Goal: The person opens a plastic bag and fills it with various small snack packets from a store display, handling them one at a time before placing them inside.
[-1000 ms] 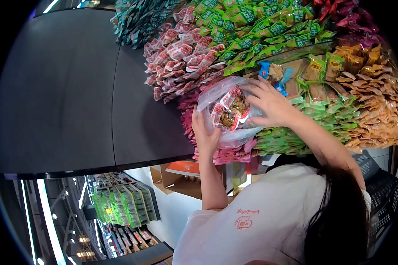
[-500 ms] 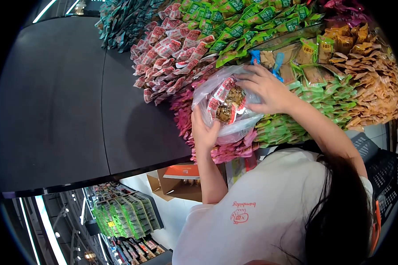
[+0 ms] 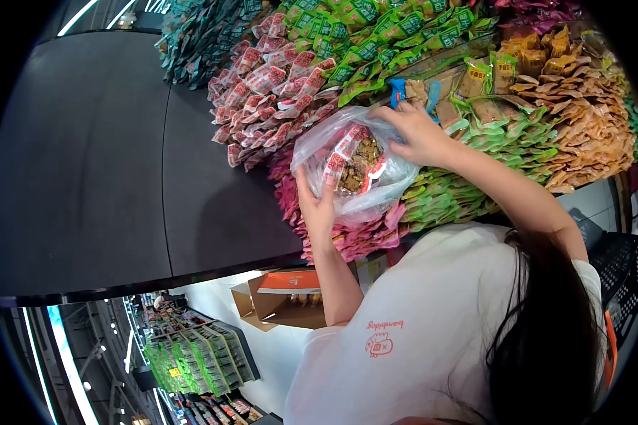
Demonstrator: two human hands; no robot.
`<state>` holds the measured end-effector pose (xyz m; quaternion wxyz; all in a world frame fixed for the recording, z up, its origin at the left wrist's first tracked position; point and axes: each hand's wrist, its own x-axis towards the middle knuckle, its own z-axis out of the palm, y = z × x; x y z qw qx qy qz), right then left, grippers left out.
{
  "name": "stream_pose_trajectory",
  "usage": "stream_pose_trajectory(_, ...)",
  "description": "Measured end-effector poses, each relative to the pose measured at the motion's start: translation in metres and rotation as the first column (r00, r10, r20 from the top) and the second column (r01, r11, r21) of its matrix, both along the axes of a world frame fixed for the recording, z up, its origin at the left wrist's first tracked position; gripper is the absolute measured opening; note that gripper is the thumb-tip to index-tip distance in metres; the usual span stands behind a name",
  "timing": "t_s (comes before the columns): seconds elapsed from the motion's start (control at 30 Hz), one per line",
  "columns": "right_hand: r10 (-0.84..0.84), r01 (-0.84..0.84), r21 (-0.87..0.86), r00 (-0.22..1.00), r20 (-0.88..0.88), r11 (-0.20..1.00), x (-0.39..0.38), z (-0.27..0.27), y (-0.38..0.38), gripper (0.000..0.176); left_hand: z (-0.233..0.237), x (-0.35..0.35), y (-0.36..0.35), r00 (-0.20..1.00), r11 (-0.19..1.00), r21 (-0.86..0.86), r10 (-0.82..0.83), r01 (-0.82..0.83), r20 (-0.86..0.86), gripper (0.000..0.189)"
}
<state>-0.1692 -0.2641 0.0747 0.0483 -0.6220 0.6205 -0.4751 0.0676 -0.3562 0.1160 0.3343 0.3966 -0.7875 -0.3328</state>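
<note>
A clear plastic bag (image 3: 373, 202) is spread open over the snack display. Inside it lie red-and-white snack packets (image 3: 349, 144) with brown food showing through clear windows. My left hand (image 3: 317, 211) grips the bag's left side, its thumb on the inside by the packets. On the opposite side, the bag's upper right rim is pinched between the thumb and fingers of my right hand (image 3: 420, 134). Under and beside the bag are pink packets (image 3: 358, 241) and green packets (image 3: 443, 195). More red-and-white packets (image 3: 266, 88) are heaped to the upper left.
A dark display counter (image 3: 99, 170) spans the left. Orange-brown packets (image 3: 581, 113), bright green packets (image 3: 376, 39) and teal packets (image 3: 205, 42) form further heaps. An open cardboard box (image 3: 283, 306) stands below the counter edge. A black basket (image 3: 613, 258) is at far right.
My right hand's fingers have drawn back from over the packets to the bag's rim, and the bag's mouth looks wider. Both hands and the bag sit slightly further left in view.
</note>
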Motion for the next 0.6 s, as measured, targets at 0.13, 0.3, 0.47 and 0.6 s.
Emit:
stream_pose_trajectory(0.13,0.145,-0.178,0.090,0.945,0.294,0.980,0.001,0.013,-0.003,0.052,0.001,-0.002,-0.010,0.996,1.000,-0.004,0.027,-0.028,-0.086,0.066)
stream_pose_trajectory(0.3,0.255,-0.209,-0.148,0.839,0.481,0.967,-0.002,0.040,0.011,0.051,0.025,-0.021,-0.014,0.967,0.993,-0.014,-0.116,0.116,-0.227,0.063)
stream_pose_trajectory(0.47,0.096,-0.063,-0.131,0.959,0.265,0.989,-0.010,0.058,0.045,0.043,0.015,-0.038,-0.019,0.965,0.991,-0.115,-0.092,0.065,-0.244,0.060)
stream_pose_trajectory(0.6,-0.154,0.149,0.231,0.988,0.005,0.962,-0.009,0.033,0.050,0.044,0.015,-0.054,-0.026,0.960,0.954,-0.175,-0.210,0.242,0.183,0.058)
